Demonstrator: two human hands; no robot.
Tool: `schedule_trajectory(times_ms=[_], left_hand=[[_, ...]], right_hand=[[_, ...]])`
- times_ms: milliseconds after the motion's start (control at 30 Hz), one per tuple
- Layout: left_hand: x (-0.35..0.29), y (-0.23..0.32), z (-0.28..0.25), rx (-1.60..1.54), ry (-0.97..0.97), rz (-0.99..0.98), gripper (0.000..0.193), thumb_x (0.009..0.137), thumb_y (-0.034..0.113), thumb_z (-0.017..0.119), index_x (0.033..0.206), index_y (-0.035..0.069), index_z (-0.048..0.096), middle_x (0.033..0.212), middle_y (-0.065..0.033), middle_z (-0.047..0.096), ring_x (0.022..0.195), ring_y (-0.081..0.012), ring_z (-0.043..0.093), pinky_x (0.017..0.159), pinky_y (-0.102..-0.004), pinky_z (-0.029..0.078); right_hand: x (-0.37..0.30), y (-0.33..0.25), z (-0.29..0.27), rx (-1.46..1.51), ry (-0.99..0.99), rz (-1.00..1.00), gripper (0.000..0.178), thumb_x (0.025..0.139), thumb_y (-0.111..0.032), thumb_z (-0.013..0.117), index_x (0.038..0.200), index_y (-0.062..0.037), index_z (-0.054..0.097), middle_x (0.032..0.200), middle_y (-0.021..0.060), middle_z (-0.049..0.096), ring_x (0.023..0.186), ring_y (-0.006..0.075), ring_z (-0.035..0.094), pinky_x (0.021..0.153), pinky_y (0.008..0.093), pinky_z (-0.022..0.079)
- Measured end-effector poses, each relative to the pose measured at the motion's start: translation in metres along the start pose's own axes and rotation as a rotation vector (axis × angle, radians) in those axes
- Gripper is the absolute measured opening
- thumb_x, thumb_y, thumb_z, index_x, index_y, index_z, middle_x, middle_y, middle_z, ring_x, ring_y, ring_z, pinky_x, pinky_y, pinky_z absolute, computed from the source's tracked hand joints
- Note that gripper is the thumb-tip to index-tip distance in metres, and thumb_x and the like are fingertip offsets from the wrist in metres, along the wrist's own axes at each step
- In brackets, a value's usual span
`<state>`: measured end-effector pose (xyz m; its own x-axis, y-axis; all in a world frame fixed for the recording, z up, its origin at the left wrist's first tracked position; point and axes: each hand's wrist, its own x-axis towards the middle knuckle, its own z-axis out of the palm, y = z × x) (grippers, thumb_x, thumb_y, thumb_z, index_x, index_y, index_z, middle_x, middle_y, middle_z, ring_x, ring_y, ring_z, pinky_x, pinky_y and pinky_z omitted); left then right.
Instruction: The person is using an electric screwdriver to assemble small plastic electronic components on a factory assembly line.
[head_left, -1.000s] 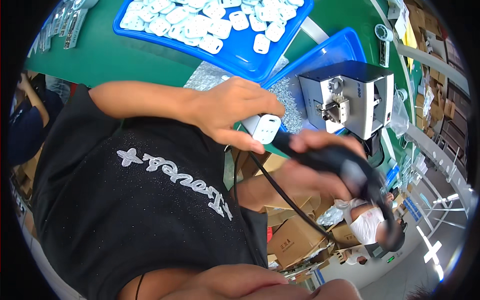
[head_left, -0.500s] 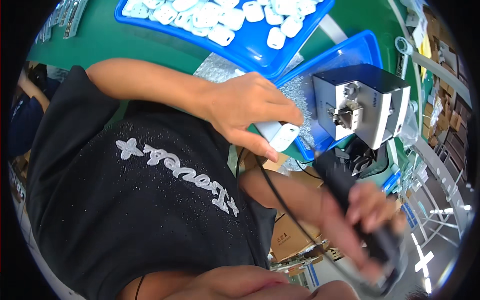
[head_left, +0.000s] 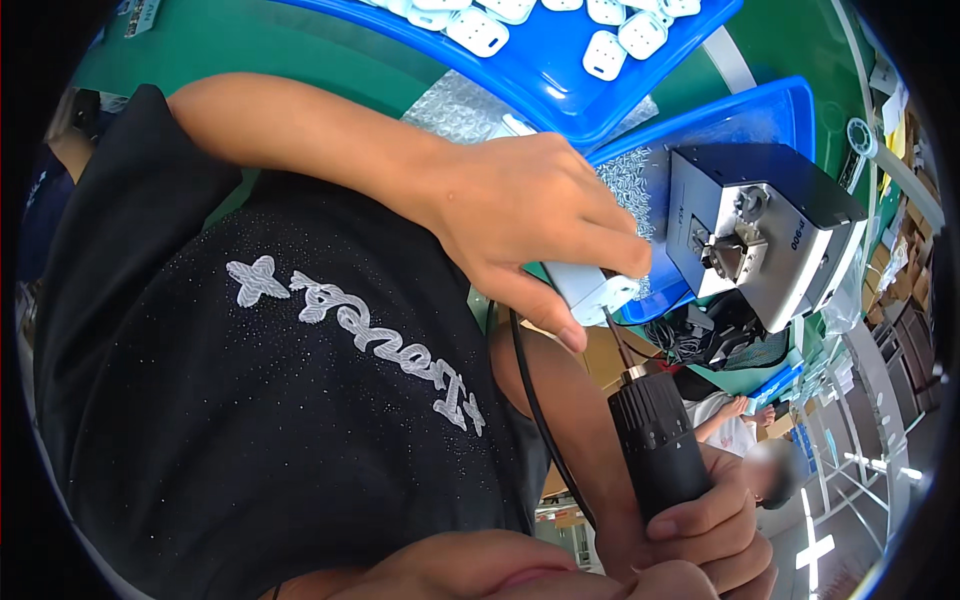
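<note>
My left hand (head_left: 545,215) is closed, thumb and fingers pinching a small white plastic housing (head_left: 605,295) with a slot in its end face. In my right hand (head_left: 700,535), fingers wrapped round it, is a black electric screwdriver (head_left: 655,430). Its thin bit (head_left: 620,340) points up at the housing and its tip reaches the end face; whether it sits on a screw I cannot tell. Just beyond my left fingers, loose screws (head_left: 628,190) lie in a blue tray (head_left: 800,100). A silver and black screw feeder (head_left: 765,235) stands in that tray.
A larger blue tray (head_left: 570,95) at the top holds several white housings (head_left: 478,32). Clear bubble wrap (head_left: 455,105) lies beside it on the green table (head_left: 300,45). A black cable (head_left: 535,400) hangs near my right forearm. Another person (head_left: 735,425) is at the right.
My right hand has swung the screwdriver left, bringing its bit to the housing; it was blurred before. My left hand keeps its grip. The trays and feeder now appear shifted right.
</note>
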<state>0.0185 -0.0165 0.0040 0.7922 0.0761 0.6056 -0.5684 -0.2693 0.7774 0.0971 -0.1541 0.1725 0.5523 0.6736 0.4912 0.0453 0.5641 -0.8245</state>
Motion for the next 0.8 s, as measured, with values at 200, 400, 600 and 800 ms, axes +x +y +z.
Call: schedule_trajectory(times_ms=[200,400,600,800], left_hand=[[0.000,0.001,-0.003,0.003,-0.021,-0.008,0.056,0.077,0.051,0.071,0.100,0.001,0.061,0.077,-0.0076,0.059,0.062,-0.0259,0.059,0.052,-0.0335,0.044],[0.000,-0.001,0.001,-0.002,0.031,0.016,0.056,0.077,0.051,0.072,0.100,0.001,0.061,0.079,-0.0077,0.061,0.066,-0.0258,0.061,0.054,-0.0339,0.045],[0.001,0.001,0.001,-0.002,0.031,0.032,0.057,0.078,0.051,0.071,0.102,0.001,0.060,0.079,-0.0082,0.061,0.066,-0.0264,0.061,0.054,-0.0344,0.046],[-0.002,-0.001,0.001,0.003,0.019,0.025,0.059,0.077,0.054,0.070,0.101,0.001,0.061,0.080,-0.0086,0.061,0.066,-0.0270,0.061,0.055,-0.0353,0.046]], right_hand=[[-0.006,0.014,0.002,0.096,0.105,-0.143,0.021,0.095,-0.022,0.048,0.105,-0.0041,0.053,0.066,-0.0006,0.051,0.050,0.0118,0.050,0.052,0.0299,0.042],[-0.001,-0.003,-0.032,-0.158,0.214,-0.149,0.070,0.072,-0.065,0.068,0.105,-0.0038,0.054,0.078,0.0012,0.056,0.056,0.0117,0.053,0.062,0.0347,0.046],[0.046,0.064,-0.078,-0.867,0.795,-0.202,0.087,0.075,-0.089,0.036,0.090,-0.0053,0.053,0.054,0.0042,0.043,0.039,0.0161,0.040,0.040,0.0309,0.039],[-0.005,0.005,-0.049,-0.119,0.270,-0.023,0.065,0.083,-0.062,0.060,0.108,-0.0025,0.051,0.077,0.0067,0.056,0.052,0.0187,0.053,0.050,0.0350,0.044]])
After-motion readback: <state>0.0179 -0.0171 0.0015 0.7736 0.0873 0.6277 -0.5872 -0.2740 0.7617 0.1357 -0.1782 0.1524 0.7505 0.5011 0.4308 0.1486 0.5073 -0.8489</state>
